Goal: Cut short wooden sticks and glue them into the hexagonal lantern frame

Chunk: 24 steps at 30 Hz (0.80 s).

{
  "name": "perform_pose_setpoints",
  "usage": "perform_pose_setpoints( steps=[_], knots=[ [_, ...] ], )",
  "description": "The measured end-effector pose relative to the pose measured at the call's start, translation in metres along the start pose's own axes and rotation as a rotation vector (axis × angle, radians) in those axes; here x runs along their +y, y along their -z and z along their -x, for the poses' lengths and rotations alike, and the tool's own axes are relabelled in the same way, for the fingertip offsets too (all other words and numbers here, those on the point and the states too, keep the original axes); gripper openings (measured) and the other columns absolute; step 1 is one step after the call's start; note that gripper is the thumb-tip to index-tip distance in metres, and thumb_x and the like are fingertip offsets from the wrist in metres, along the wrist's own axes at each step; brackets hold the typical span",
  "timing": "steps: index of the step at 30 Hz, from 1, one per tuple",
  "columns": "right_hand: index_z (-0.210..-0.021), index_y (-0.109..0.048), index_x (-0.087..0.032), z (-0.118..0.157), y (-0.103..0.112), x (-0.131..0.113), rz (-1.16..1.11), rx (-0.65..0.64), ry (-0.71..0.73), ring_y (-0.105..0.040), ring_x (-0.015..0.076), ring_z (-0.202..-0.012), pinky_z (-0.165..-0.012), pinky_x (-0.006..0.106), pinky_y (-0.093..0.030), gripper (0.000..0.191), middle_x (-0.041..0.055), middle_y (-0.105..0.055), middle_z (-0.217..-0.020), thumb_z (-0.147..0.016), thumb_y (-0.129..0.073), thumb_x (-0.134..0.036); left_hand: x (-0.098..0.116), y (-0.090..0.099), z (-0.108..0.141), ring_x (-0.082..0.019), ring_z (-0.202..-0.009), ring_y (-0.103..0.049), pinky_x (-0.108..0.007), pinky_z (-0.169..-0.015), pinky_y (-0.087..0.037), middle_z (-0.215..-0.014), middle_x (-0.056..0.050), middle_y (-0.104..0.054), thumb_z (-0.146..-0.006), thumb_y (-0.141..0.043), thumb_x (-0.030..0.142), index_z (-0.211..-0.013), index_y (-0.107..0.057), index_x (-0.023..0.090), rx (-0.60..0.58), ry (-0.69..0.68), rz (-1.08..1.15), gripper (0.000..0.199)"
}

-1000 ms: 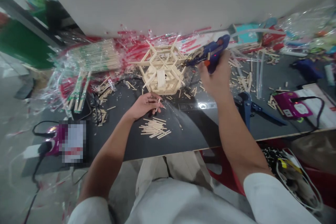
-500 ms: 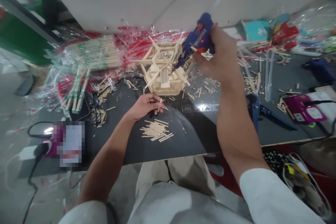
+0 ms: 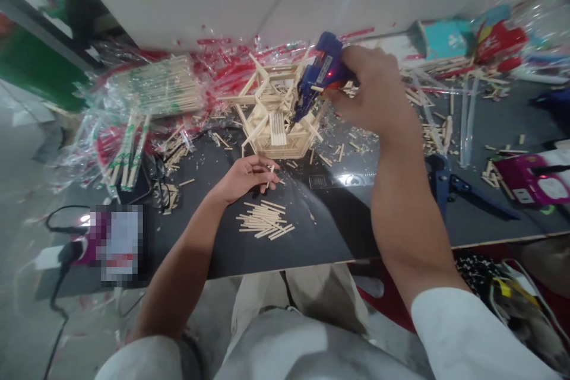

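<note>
My right hand (image 3: pixel 363 86) grips a blue hot glue gun (image 3: pixel 327 68), its small red light lit. The gun's nozzle points down at the right edge of a row of sticks on a wooden stick model (image 3: pixel 285 147); whether it touches I cannot tell. A short wooden stick (image 3: pixel 319 89) shows beside the gun near my right fingers. Just in front of the model, my left hand (image 3: pixel 249 179) pinches a short wooden stick (image 3: pixel 269 176) between thumb and fingers. Below that hand lies a loose pile of cut sticks (image 3: pixel 263 219) on the dark table (image 3: pixel 320 243).
Plastic-wrapped stick bundles (image 3: pixel 158 86) lie at the left. A phone-like blurred object (image 3: pixel 120 243) and purple power box (image 3: pixel 91 237) sit at the front left. On the right are a blue cutter (image 3: pixel 445 184), clear glue sticks (image 3: pixel 467 122) and another purple box (image 3: pixel 532 178). Stick scraps surround the model.
My right hand and the glue gun have shifted slightly left and lower, the nozzle staying near the row of sticks. My left hand keeps its pinch. The view has turned a little.
</note>
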State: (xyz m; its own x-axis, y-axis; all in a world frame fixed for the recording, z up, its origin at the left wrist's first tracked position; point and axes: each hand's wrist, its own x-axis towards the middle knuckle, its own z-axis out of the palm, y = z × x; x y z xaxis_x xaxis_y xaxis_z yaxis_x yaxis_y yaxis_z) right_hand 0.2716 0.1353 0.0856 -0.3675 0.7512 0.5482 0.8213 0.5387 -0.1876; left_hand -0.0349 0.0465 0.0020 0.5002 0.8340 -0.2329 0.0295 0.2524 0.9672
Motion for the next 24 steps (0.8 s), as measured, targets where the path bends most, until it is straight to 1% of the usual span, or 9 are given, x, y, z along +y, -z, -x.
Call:
perform_pose_setpoints(
  steps=[3, 7, 10, 12, 14, 18, 21, 24],
  knots=[
    [-0.098, -0.050, -0.026, -0.0007, -0.0012, -0.0012, -0.010, 0.012, 0.012, -0.073, 0.0375, -0.090, -0.080, 0.046, -0.051, 0.022, 0.0116, -0.075, -0.096, -0.080, -0.062, -0.032, -0.0015, 0.0013, -0.0006, -0.016, -0.070, -0.076, -0.024, -0.057, -0.056, -0.086, -0.009, -0.082, -0.082, -0.094, 0.040, -0.104, -0.070, 0.014, -0.001, -0.010, 0.006, 0.041],
    [-0.097, -0.049, -0.026, -0.0018, -0.0037, -0.0008, -0.034, 0.013, 0.022, -0.073, 0.0377, -0.092, -0.082, 0.045, -0.051, 0.022, 0.0111, -0.073, -0.093, -0.078, -0.059, -0.033, -0.0017, 0.0009, -0.0007, -0.017, -0.072, -0.077, -0.024, -0.058, -0.057, -0.087, -0.009, -0.082, -0.082, -0.094, 0.040, -0.104, -0.070, 0.015, 0.011, 0.001, 0.005, 0.041],
    [-0.095, -0.048, -0.027, -0.0026, -0.0063, 0.0008, -0.052, 0.015, 0.005, -0.071, 0.0340, -0.088, -0.082, 0.044, -0.050, 0.024, 0.0087, -0.071, -0.090, -0.077, -0.062, -0.034, 0.0005, -0.0006, 0.0001, -0.016, -0.071, -0.076, -0.025, -0.059, -0.058, -0.087, -0.010, -0.082, -0.082, -0.093, 0.039, -0.103, -0.071, 0.015, 0.005, 0.003, -0.011, 0.039],
    [-0.093, -0.045, -0.028, -0.0030, -0.0077, 0.0012, -0.063, 0.002, -0.018, -0.066, 0.0306, -0.082, -0.079, 0.043, -0.050, 0.027, 0.0066, -0.068, -0.088, -0.077, -0.066, -0.035, 0.0017, -0.0011, 0.0005, -0.016, -0.072, -0.076, -0.025, -0.060, -0.058, -0.088, -0.010, -0.083, -0.082, -0.093, 0.039, -0.102, -0.071, 0.015, 0.001, -0.002, -0.018, 0.038],
    [-0.091, -0.043, -0.030, -0.0030, -0.0083, 0.0007, -0.067, -0.017, -0.050, -0.062, 0.0292, -0.080, -0.079, 0.044, -0.049, 0.030, 0.0052, -0.066, -0.086, -0.077, -0.069, -0.034, 0.0021, -0.0012, 0.0007, -0.016, -0.072, -0.076, -0.026, -0.060, -0.059, -0.089, -0.011, -0.083, -0.083, -0.092, 0.039, -0.103, -0.072, 0.015, 0.000, 0.002, -0.029, 0.038],
    [-0.093, -0.043, -0.031, -0.0020, -0.0082, -0.0001, -0.074, -0.034, -0.083, -0.065, 0.0308, -0.085, -0.085, 0.047, -0.049, 0.028, 0.0052, -0.067, -0.091, -0.081, -0.069, -0.034, 0.0010, -0.0009, 0.0003, -0.016, -0.071, -0.074, -0.026, -0.060, -0.059, -0.090, -0.011, -0.083, -0.083, -0.092, 0.040, -0.104, -0.073, 0.014, 0.005, 0.012, -0.046, 0.039],
    [-0.096, -0.048, -0.030, -0.0010, -0.0082, 0.0006, -0.059, -0.018, -0.064, -0.066, 0.0304, -0.088, -0.085, 0.046, -0.051, 0.024, 0.0059, -0.069, -0.094, -0.083, -0.068, -0.034, 0.0004, -0.0007, 0.0000, -0.016, -0.070, -0.074, -0.026, -0.061, -0.058, -0.091, -0.011, -0.083, -0.083, -0.092, 0.040, -0.105, -0.072, 0.014, 0.008, 0.015, -0.051, 0.039],
    [-0.098, -0.051, -0.030, -0.0009, -0.0076, 0.0005, -0.049, 0.000, -0.045, -0.067, 0.0295, -0.089, -0.083, 0.045, -0.052, 0.024, 0.0064, -0.073, -0.095, -0.082, -0.069, -0.033, 0.0004, -0.0003, 0.0000, -0.016, -0.070, -0.074, -0.026, -0.060, -0.058, -0.091, -0.012, -0.083, -0.083, -0.092, 0.040, -0.104, -0.072, 0.015, 0.006, 0.011, -0.050, 0.038]
  ],
)
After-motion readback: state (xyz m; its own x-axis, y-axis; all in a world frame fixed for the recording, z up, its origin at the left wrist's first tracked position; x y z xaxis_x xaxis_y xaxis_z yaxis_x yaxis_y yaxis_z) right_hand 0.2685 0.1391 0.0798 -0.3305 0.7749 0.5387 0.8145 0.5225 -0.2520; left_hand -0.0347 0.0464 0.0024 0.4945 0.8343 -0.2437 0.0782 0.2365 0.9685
